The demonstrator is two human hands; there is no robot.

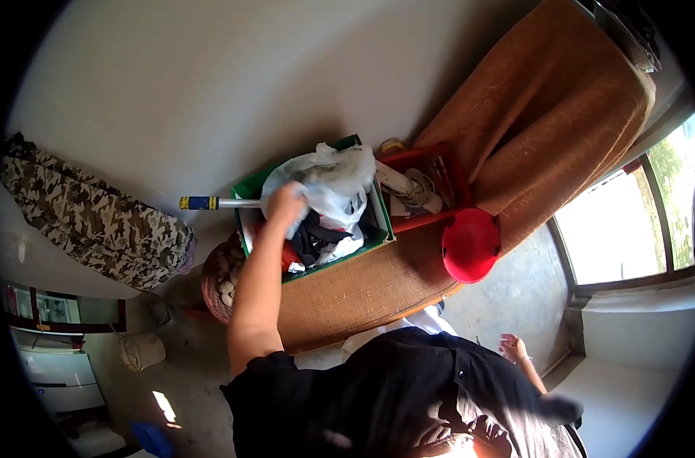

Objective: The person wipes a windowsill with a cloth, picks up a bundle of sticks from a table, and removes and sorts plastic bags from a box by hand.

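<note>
My left hand [288,203] reaches over the green-edged box [378,243] on the bench and is closed on pale, bluish thin plastic, which seems part of the crumpled plastic bag [328,169]. The hand is slightly blurred. The bag fills the upper part of the box. Beneath it lie black straps or cloth [311,238] and a white plastic piece [343,249]; what else is underneath is hidden. A silver tube with a blue and yellow end [200,203] sticks out to the left. My right hand [513,348] hangs away from the bench, fingers loosely apart, holding nothing.
A red crate [456,177] with a coiled cable [417,191] adjoins the box. In front stands a red basin [470,246]. A basket [216,284] of roundish items sits left on the woven bench top [340,294]. Brown cloth [542,99] drapes at right; a bucket [143,350] stands on the floor.
</note>
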